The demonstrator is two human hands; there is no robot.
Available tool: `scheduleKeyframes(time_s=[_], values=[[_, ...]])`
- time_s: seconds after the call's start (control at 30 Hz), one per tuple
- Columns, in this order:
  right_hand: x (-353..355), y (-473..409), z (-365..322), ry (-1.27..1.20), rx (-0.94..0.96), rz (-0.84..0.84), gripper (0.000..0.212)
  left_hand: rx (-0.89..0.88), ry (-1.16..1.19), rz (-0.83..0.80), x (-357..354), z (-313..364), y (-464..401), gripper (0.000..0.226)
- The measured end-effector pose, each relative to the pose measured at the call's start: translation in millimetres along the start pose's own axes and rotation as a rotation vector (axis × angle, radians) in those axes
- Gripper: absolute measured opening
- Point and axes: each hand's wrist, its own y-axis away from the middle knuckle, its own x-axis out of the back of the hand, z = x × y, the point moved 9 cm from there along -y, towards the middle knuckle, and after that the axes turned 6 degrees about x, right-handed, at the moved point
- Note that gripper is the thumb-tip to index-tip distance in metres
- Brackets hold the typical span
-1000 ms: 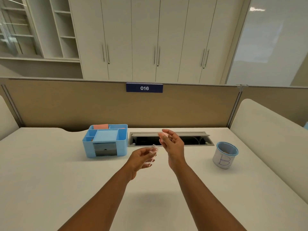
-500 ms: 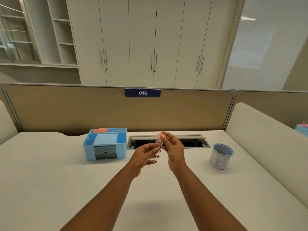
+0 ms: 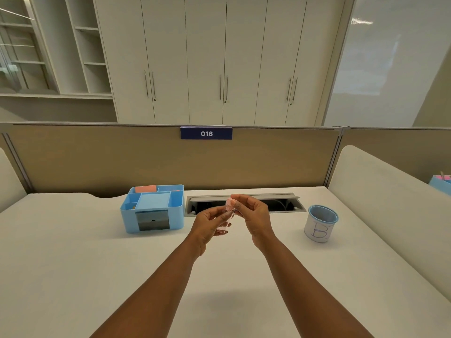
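A small clear vial (image 3: pixel 225 222) with a pink cap (image 3: pixel 229 204) is held upright above the white desk, between both hands. My left hand (image 3: pixel 210 225) grips the clear body of the vial from the left. My right hand (image 3: pixel 253 217) pinches the pink cap at the top with thumb and fingertips. The lower end of the vial shows below my left fingers.
A light blue desk organizer (image 3: pixel 152 208) with compartments and a grey drawer stands to the left. A grey cable slot (image 3: pixel 244 203) lies open behind the hands. A blue-rimmed cup marked "B" (image 3: pixel 321 224) stands on the right. Beige partitions (image 3: pixel 122 157) close the desk's far side.
One second ago the hands were apart, the left with the vial, the right with the cap. They have come together and the cap now sits on top of the vial.
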Motion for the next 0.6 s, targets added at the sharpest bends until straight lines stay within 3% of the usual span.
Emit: scheduleKeyframes(time_s=[0.13, 0.3, 0.6], values=[[4.4, -5.7, -4.7, 0.247, 0.027, -0.102, 0.018, 0.001, -0.064, -0.008, -2.7, -3.1, -0.8, 0.024], [8.5, -8.8, -10.1, 0.405, 0.066, -0.104, 0.019, -0.02, -0.101, 0.022, -7.5, -1.9, -4.2, 0.017], [2.9, -11.8, -8.8, 0.343, 0.013, -0.253, 0.021, -0.015, -0.164, 0.027, -3.0, -3.2, -8.7, 0.024]])
